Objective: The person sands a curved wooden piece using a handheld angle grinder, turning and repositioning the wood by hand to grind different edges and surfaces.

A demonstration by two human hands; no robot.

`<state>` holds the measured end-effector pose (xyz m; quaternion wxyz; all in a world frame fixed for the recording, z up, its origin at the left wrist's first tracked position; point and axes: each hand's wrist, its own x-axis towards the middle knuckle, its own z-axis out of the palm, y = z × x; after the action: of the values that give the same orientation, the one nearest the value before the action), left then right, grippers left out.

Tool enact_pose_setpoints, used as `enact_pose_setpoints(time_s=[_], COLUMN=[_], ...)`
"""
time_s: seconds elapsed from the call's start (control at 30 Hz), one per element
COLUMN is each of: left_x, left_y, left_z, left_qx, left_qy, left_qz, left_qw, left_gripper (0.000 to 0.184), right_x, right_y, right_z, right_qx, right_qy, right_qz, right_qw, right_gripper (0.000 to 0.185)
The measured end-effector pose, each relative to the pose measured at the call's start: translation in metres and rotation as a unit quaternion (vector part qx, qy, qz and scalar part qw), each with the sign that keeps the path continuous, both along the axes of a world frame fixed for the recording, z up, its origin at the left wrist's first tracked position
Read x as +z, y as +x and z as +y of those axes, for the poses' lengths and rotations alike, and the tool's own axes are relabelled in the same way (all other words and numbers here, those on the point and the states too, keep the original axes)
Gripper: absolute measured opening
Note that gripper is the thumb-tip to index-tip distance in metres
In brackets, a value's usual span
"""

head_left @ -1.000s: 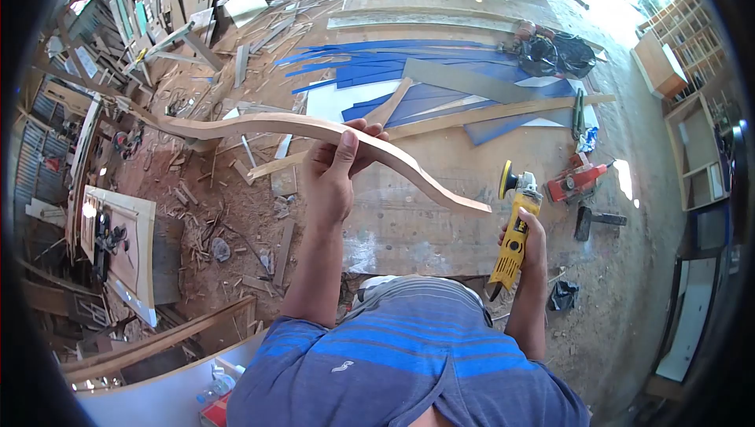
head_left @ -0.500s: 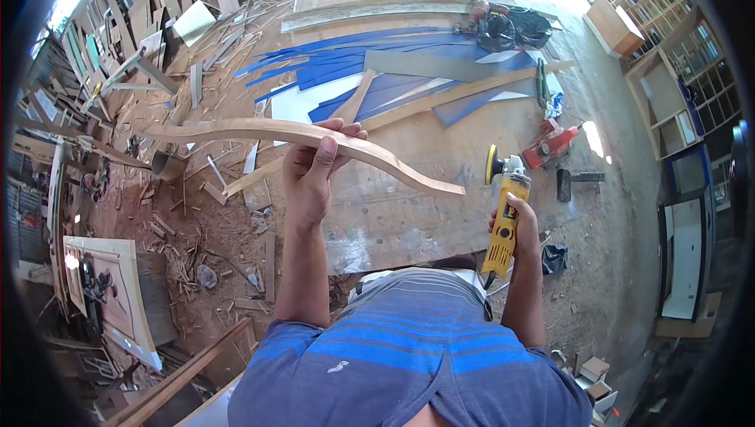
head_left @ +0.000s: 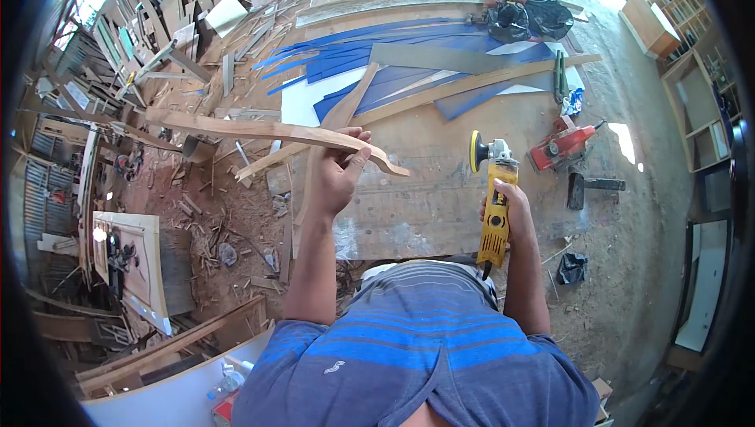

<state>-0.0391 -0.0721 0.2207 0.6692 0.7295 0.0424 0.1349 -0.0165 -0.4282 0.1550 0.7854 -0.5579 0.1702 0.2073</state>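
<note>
1. The left grip (head_left: 341,177) is clamped on a curved wooden piece (head_left: 252,129), thumb on the near side and fingers wrapped around it, close to the piece's right end.
2. From that grip, the wooden piece's long part runs out leftward, past the edge of the plywood tabletop (head_left: 425,211); its short, bent tip points right, towards the grinder's pad but apart from it.
3. The right grip (head_left: 509,205) is clamped around the body of a yellow angle grinder (head_left: 493,219), which stands nearly upright in the hand.
4. Above and slightly left of the right grip is the grinder's head, its round yellow-rimmed pad (head_left: 475,151) facing left.
5. Just beyond the left grip, a second curved wooden piece (head_left: 347,108) lies partly hidden behind the hand and the held piece.
6. Farther ahead of both grips are blue strips (head_left: 334,68), a grey strip (head_left: 440,60) and a long straight wooden strip (head_left: 491,83) slanting across the pile.
7. To the right of the right grip lies a hammer (head_left: 596,183); a red power planer (head_left: 565,146) is just beyond it.
8. Far ahead of the right grip sits a black plastic bag (head_left: 547,17).
9. Left of the left grip, wood scraps (head_left: 228,226) litter the dirt floor (head_left: 161,191).
</note>
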Motion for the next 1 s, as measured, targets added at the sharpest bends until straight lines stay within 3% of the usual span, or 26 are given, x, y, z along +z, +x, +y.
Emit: enact_pose_setpoints(time_s=[0.1, 0.27, 0.4, 0.5, 0.6, 0.7, 0.87, 1.0], left_x=[-0.003, -0.033, -0.010, 0.023, 0.044, 0.056, 0.020, 0.022], left_y=[0.004, 0.016, 0.018, 0.023, 0.029, 0.039, 0.055, 0.063], left_z=[-0.027, -0.047, -0.053, -0.051, -0.029, -0.017, -0.012, -0.018], left_qx=[0.050, 0.107, 0.129, 0.168, 0.146, 0.140, 0.095, 0.164], left_qy=[0.025, -0.009, 0.005, -0.014, -0.103, -0.157, -0.212, -0.185], left_qz=[0.035, -0.020, -0.042, -0.130, -0.217, -0.222, -0.227, -0.180], left_qw=[0.998, 0.994, 0.991, 0.977, 0.960, 0.952, 0.946, 0.952], left_gripper=[0.038, 0.040, 0.046, 0.050, 0.056, 0.059, 0.028, 0.027], right_x=[-0.005, -0.002, -0.008, -0.011, -0.006, 0.005, 0.017, 0.019], right_y=[0.010, 0.026, 0.036, 0.042, 0.046, 0.048, 0.050, 0.051], right_z=[-0.016, -0.034, -0.040, -0.038, -0.028, -0.010, 0.020, 0.027], right_qx=[0.015, 0.042, 0.059, 0.074, 0.095, 0.124, 0.146, 0.154], right_qy=[-0.003, -0.007, 0.003, 0.012, 0.022, 0.027, 0.026, 0.009], right_qz=[-0.007, -0.006, -0.009, -0.013, -0.022, -0.042, -0.054, -0.054], right_qw=[1.000, 0.999, 0.998, 0.997, 0.995, 0.991, 0.988, 0.987], right_gripper=[0.035, 0.036, 0.036, 0.038, 0.036, 0.034, 0.034, 0.035])
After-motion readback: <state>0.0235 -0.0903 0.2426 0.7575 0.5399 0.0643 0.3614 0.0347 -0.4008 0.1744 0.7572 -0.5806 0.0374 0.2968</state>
